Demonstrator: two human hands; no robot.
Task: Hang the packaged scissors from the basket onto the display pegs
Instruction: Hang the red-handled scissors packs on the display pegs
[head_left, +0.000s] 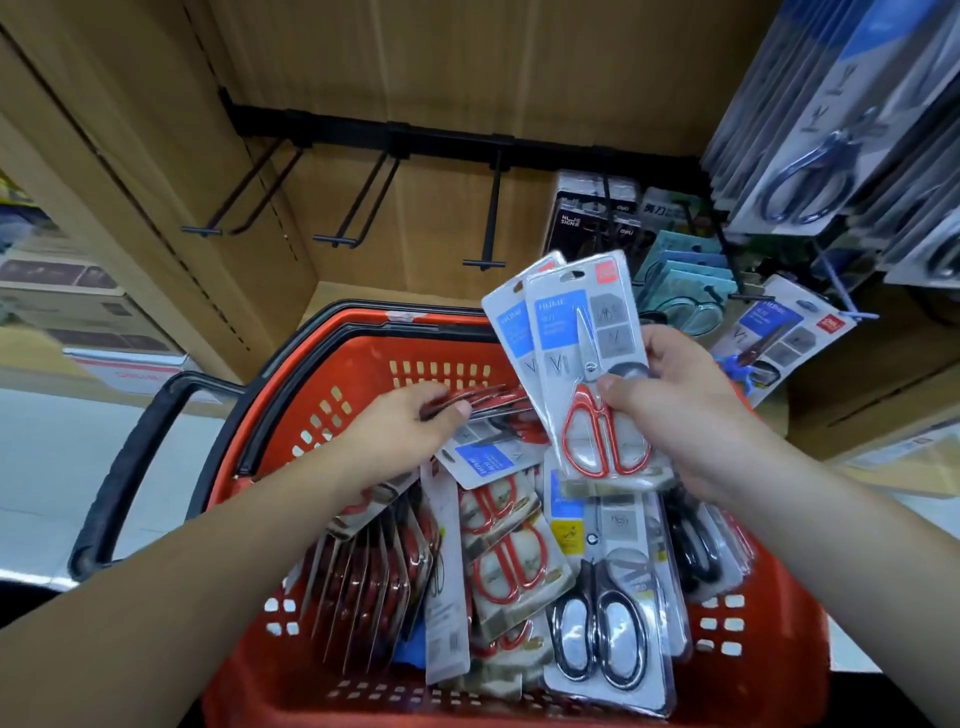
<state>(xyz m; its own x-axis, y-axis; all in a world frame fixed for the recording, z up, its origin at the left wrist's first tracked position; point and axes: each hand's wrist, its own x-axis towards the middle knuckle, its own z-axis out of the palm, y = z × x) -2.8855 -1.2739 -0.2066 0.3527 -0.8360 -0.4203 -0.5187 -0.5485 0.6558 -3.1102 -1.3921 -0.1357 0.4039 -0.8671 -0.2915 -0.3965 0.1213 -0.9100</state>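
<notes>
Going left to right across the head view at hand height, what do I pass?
Basket handle → left hand, gripping basket packs → held packs → right hand holding them → shelf pack.

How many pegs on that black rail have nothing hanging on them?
3: the left peg, the middle peg and the third peg, side by side on the black rail. The fourth peg carries packs; more may hide behind hanging stock.
</notes>
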